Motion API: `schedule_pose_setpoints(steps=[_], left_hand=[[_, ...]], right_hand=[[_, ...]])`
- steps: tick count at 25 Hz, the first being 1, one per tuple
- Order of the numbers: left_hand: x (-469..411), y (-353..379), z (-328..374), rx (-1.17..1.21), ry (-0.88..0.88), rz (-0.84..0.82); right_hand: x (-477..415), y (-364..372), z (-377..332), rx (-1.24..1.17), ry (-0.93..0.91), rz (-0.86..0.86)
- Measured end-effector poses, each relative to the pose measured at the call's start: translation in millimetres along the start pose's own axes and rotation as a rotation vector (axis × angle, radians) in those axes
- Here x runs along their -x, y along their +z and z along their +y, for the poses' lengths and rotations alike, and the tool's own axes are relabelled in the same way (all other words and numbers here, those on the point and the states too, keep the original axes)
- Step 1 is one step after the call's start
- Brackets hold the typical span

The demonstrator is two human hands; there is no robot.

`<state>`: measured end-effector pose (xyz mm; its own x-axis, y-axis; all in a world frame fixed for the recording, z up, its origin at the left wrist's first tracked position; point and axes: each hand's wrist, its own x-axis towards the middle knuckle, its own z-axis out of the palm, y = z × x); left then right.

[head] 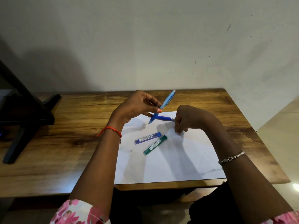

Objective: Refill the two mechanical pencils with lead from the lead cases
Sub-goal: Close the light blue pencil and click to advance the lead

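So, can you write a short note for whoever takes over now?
Left grip holds the light blue pencil, tilted, above the paper.
Right grip is curled at the end of the dark blue pencil lying on the paper; a hold cannot be confirmed.
Blue lead case and green lead case lie on the paper, in no hand.
Done: no refill visible. Left: both pencils.

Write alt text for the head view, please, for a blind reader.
A person's left hand holds a light blue mechanical pencil tilted above a white sheet, while the right hand grips one end of a dark blue pencil. A blue lead case and a green lead case lie on the sheet.
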<state>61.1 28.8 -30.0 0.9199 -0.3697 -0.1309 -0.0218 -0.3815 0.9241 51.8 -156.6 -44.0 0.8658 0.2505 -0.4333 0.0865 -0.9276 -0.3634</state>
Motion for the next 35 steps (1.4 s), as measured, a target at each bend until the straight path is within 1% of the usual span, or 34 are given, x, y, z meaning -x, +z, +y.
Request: schedule_pose_setpoints(steps=[4, 11, 17, 23, 26, 29, 32, 35], left_hand=[[-0.1, 0.3, 0.7, -0.004, -0.007, 0.001], [-0.8, 0.8, 0.8, -0.016, -0.013, -0.005], [-1.0, -0.1, -1.0, 0.000, -0.008, -0.006], [-1.5, -1.0, -1.6, -0.019, -0.018, -0.003], [-1.5, -0.9, -1.5, -0.010, -0.018, -0.006], [-1.4, -1.6, -2.0, 0.003, -0.017, -0.008], [-2.0, -1.6, -2.4, 0.020, -0.014, -0.015], [-2.3, -1.6, -2.5, 0.027, -0.016, -0.019]], right_hand=[[0.5, -0.1, 0.0, -0.006, -0.016, -0.025], [5.2, -4.0, 0.9, -0.027, -0.115, -0.077], [5.6, -8.5, 5.7, -0.117, -0.145, -0.070], [9.4, -19.6, 16.1, -0.385, -0.192, 0.115], [9.9, -21.1, 20.3, -0.547, -0.226, 0.121], [9.9, -21.1, 20.6, -0.775, -0.247, 0.147], [10.9, -23.7, 17.3, -0.985, -0.328, 0.230], [10.2, -24.5, 13.2, -1.052, -0.414, 0.326]])
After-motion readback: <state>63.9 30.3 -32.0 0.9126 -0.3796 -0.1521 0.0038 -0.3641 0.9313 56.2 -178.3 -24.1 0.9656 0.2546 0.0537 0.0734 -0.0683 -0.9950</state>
